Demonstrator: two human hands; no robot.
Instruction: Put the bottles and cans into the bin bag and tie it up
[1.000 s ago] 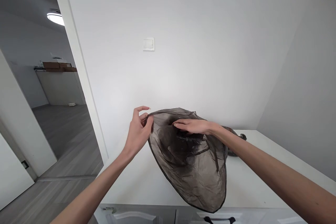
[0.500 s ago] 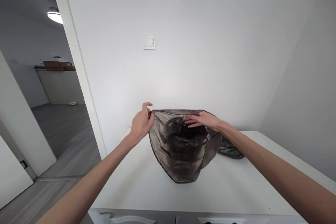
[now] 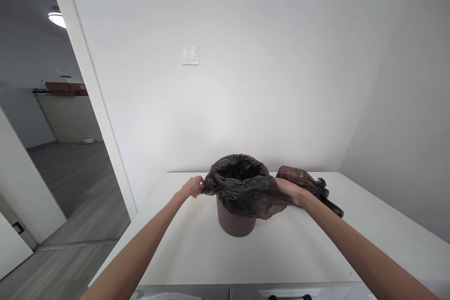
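Observation:
A brown trash can [image 3: 236, 220] stands upright on the white cabinet top. Over its rim hangs a thin black garbage bag [image 3: 242, 192], its edge folded down outside and its opening facing up. At the bag's left edge, my left hand [image 3: 194, 186] pinches a gathered bit of the plastic. My right hand [image 3: 288, 189] is at the bag's right side, its fingers hidden under the plastic, so their grip does not show. Just behind that hand lies a knotted black bag [image 3: 305, 182] with something reddish showing through it.
The white cabinet top [image 3: 197, 253] meets a wall at the back, where a light switch [image 3: 190, 55] is mounted. Drawer fronts with dark handles [image 3: 290, 297] show below its front edge. A doorway on the left opens onto grey flooring [image 3: 80, 183] and cardboard boxes [image 3: 65, 88].
The bag's edge has come down around the outside of the trash can, exposing its brown wall. Both hands are lower; my right hand has moved from over the opening to the right side.

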